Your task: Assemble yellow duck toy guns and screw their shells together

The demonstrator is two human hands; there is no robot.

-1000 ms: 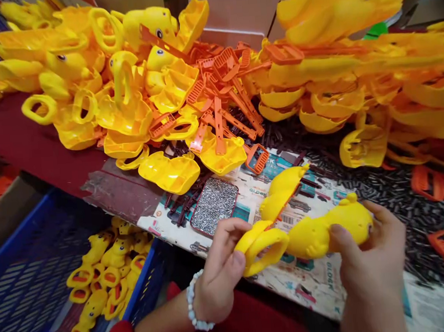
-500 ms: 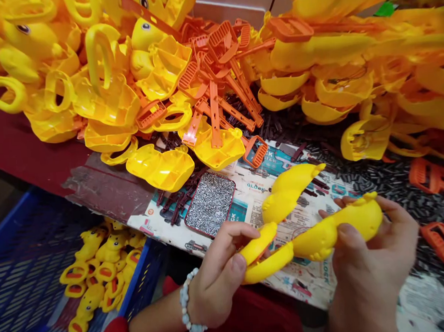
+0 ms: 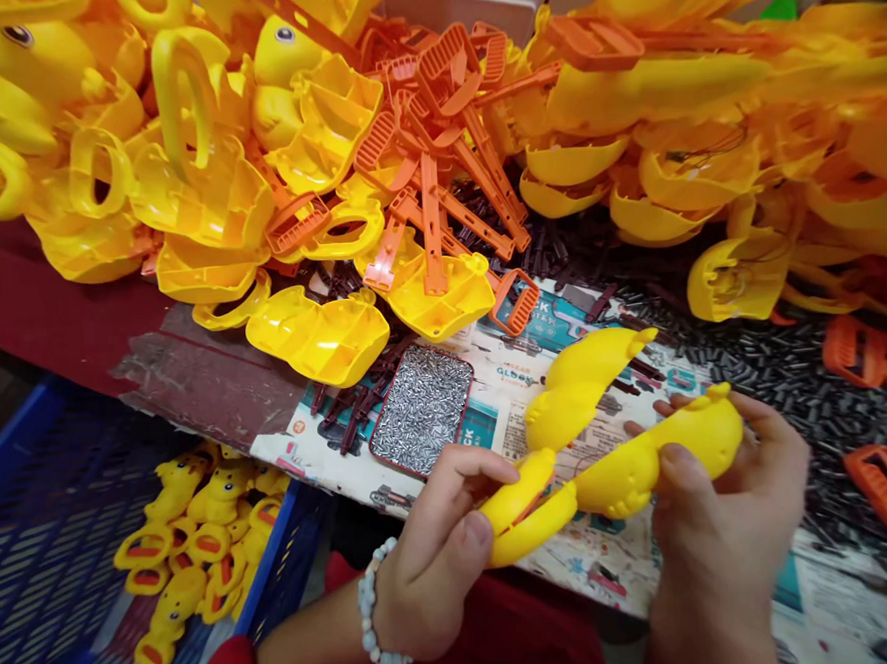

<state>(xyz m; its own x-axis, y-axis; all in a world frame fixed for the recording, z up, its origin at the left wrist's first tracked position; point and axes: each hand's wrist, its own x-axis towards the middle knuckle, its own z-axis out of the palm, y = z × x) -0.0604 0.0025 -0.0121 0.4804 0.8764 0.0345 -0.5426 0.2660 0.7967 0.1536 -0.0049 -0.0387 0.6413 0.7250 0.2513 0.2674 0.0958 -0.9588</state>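
Note:
My left hand (image 3: 445, 542) is closed around the handle end of a yellow plastic duck toy, its fingers and thumb on two handle halves (image 3: 535, 532) lying almost together. A sliver of orange shows between them. My right hand (image 3: 725, 515) grips the near duck half (image 3: 625, 476) by its body, thumb on the near side and fingers behind. The far duck half (image 3: 586, 388) angles away from it, leaving a wedge-shaped gap over the table. A flat tray of small metal screws (image 3: 422, 408) lies just beyond my left hand.
Yellow duck shells (image 3: 210, 206) are heaped at the back left, with orange slotted pieces (image 3: 433, 162) beside them. More shells (image 3: 660, 178) pile up at right above small dark cylinders (image 3: 777, 372). At lower left, a blue crate (image 3: 37, 557) holds closed ducks (image 3: 178, 599).
My right hand has shifted left with the near half. The handle halves in my left hand have come closer together, and their gap has narrowed.

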